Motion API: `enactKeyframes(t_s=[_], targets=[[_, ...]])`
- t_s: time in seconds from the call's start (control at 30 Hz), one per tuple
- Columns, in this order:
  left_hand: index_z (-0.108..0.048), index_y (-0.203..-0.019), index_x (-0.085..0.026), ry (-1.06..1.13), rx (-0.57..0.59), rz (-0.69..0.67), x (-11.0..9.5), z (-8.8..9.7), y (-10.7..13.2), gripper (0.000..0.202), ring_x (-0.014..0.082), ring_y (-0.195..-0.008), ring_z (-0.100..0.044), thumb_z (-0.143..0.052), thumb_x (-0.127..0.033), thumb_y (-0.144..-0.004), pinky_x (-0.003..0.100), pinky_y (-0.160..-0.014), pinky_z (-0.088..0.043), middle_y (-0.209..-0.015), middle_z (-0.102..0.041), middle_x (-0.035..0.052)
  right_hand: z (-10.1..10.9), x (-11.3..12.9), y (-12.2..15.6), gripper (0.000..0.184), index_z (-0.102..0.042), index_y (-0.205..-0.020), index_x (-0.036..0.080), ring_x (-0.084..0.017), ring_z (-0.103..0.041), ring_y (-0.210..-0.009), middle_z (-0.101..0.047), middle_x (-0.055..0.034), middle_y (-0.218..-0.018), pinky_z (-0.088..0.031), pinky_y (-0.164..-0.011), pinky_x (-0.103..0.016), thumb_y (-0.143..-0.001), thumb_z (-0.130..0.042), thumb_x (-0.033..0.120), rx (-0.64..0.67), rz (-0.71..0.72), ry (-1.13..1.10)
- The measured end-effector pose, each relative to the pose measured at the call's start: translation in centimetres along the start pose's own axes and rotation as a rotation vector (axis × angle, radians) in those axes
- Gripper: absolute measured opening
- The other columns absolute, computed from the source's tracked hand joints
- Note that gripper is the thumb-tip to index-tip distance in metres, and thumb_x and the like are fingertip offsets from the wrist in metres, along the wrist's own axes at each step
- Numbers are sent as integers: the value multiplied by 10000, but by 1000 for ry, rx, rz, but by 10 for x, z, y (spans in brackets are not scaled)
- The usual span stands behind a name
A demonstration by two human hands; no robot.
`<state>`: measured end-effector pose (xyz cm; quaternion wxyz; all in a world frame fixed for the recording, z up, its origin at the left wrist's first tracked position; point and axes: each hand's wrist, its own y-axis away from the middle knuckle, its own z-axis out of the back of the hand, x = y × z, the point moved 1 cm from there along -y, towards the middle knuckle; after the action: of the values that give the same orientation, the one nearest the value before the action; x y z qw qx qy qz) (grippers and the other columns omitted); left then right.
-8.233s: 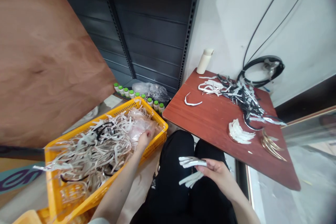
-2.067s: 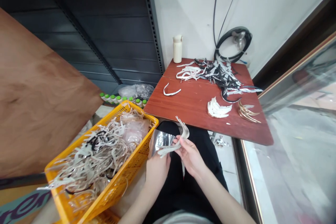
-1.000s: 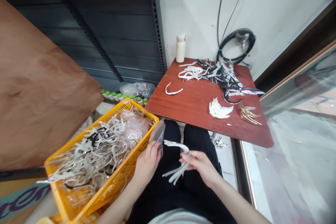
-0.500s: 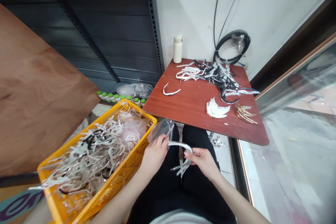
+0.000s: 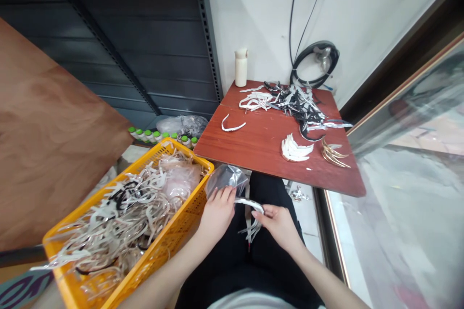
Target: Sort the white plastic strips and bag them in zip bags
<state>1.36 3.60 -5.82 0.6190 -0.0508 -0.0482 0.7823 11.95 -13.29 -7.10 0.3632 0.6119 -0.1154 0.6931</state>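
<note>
With the clock centred on our hands, we've got a curved bunch of thin silvery-white strips [image 5: 249, 201] over our black trousers [image 5: 253, 270]. Our right hand [image 5: 277, 224] pinches its bend, thumb against fingers, at 3 o'clock. Our left hand [image 5: 217, 215] is at 9, fingers closed over the other end and apparently the edge of a clear, thin plastic bag [image 5: 229, 178]; the thumb's hidden.

Progress-wise, we'd say this bunch is gathered, but most of it sits outside the bag; can't tell if the covered end is inside. Loads looks left: the yellow, slatted plastic basket [image 5: 125, 294] at 9 o'clock is heaped with loose strips.

No single straight axis here: the bunch's long line arches from the left fingers toward 3 o'clock, then bends down, loose tips pointing to about 6.

Beyond, the reddish-brown wooden table [image 5: 246, 147] spans 11 to 2, with a neat fan of white curved pieces [image 5: 295, 148] at 1:30, slim gold curved pieces [image 5: 332, 155] at 2, and a tangled black-and-silver heap [image 5: 299, 106] behind, unsorted as far as we can see.
</note>
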Motion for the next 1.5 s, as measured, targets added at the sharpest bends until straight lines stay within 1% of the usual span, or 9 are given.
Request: enactKeyframes(t_s=[0.1,0.17,0.43,0.67,0.77,0.97,1.27,1.4,1.5], targets=[[-558,-1282,-92,-22,-34,-41,-7,-5,2,424,252,-1187,-548,-464,-85,-868,453,-1104,-343,-1310,-599,123,-1,12,1,299,-697,-716,179,-167,-570,-577,-656,-19,-630,-378,-555,-246,-841,-615,438,-106,81,203],[-557,-1292,-75,-53,-44,-34,-10,-8,5,434,251,-1175,-554,-436,-66,-874,431,-1074,-373,-1363,-563,132,-1,13,-2,302,-697,-696,183,-169,-570,-562,-654,-20,-611,-377,-544,-247,-832,-619,441,-122,68,226],[-549,-1329,-163,-90,-25,-78,-25,2,9,451,248,-1085,-567,-414,-75,-908,399,-888,-464,-1442,-502,73,-8,-7,-11,389,-716,-725,151,-161,-600,-595,-672,-24,-658,-493,-584,-255,-728,-706,540,101,-159,-221],[-535,-1340,-160,-121,2,-125,-23,4,9,462,241,-1037,-573,-418,-62,-904,389,-853,-464,-1457,-483,71,7,-12,-9,428,-723,-772,142,-174,-633,-647,-681,-39,-685,-524,-625,-272,-716,-717,566,-32,-202,-264],[-532,-1342,-166,-101,9,-132,-25,4,10,463,235,-1026,-576,-426,-62,-903,377,-843,-462,-1461,-478,77,3,-15,-8,417,-726,-777,145,-174,-634,-642,-679,-34,-681,-528,-624,-274,-722,-713,558,-41,-201,-283],[-510,-1348,-158,30,34,-302,-43,9,10,418,218,-1080,-547,-442,-148,-936,351,-912,-429,-1463,-478,49,-23,-20,-6,243,-736,-758,156,-200,-621,-608,-668,-24,-633,-537,-602,-306,-733,-696,394,-7,-133,-231],[-459,-1380,-215,242,122,-223,-44,18,21,585,220,-1129,-535,-457,-25,-827,369,-969,-425,-1483,-448,31,-13,-18,5,322,-738,-798,155,-221,-650,-706,-707,-45,-750,-548,-704,-339,-677,-766,452,-183,-207,-517],[-500,-1332,-258,435,122,-206,-39,20,28,612,206,-1164,-523,-469,-5,-776,389,-1040,-396,-1432,-499,12,-18,-21,7,370,-745,-852,153,-223,-651,-712,-709,-53,-751,-538,-699,-339,-709,-749,494,-106,-166,-507],[-541,-1264,-240,575,57,-197,-33,21,36,505,217,-1204,-518,-493,-56,-795,427,-1095,-356,-1380,-544,37,-25,-21,8,402,-744,-899,152,-222,-655,-696,-714,-59,-761,-532,-677,-334,-719,-742,512,-30,-171,-508]])
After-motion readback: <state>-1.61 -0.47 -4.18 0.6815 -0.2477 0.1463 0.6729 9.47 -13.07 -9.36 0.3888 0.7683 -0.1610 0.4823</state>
